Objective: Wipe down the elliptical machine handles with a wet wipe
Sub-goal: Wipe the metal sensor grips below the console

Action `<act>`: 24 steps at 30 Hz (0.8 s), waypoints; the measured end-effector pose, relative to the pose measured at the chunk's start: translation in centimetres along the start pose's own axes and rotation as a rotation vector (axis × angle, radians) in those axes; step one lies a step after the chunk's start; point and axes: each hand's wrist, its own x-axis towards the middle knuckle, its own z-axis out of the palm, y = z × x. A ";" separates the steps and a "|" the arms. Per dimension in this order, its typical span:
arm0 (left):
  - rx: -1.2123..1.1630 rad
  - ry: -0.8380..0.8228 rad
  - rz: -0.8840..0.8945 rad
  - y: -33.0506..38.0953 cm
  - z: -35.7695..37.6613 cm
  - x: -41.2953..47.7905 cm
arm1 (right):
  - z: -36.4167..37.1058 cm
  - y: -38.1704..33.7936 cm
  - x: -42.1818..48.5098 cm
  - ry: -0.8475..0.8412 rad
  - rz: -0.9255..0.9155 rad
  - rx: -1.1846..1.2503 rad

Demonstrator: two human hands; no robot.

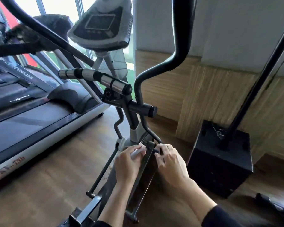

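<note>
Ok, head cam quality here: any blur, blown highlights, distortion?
Head view: window blown out, backlighting the console; console and upper left smeared by blur; left hand, wet wipe and right hand sharper, evenly lit; glare streaks on the chrome grip; window frames lean, likely wide-angle distortion.

The person's dark navy fabric right sleeve point(220, 217) ends well behind the bare right hand point(172, 163), and a matching dark left sleeve point(103, 224) ends well behind the left hand point(128, 163).
</note>
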 end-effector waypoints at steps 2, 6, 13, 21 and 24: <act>-0.031 0.069 0.030 0.5 -0.5 2.1 | -0.5 -1.1 2.4 0.036 -0.029 0.039; -0.083 0.213 0.110 0.8 -1.9 6.9 | -1.7 -4.3 7.2 0.095 -0.084 0.083; -0.129 0.401 0.305 1.0 -5.1 15.0 | -2.8 -10.3 13.8 0.206 -0.212 0.161; 0.141 0.415 0.396 -0.3 -6.2 22.0 | -1.4 -12.3 16.6 0.329 -0.226 0.171; 0.257 0.395 0.506 -1.2 -6.4 23.6 | -1.1 -12.0 16.8 0.363 -0.222 0.172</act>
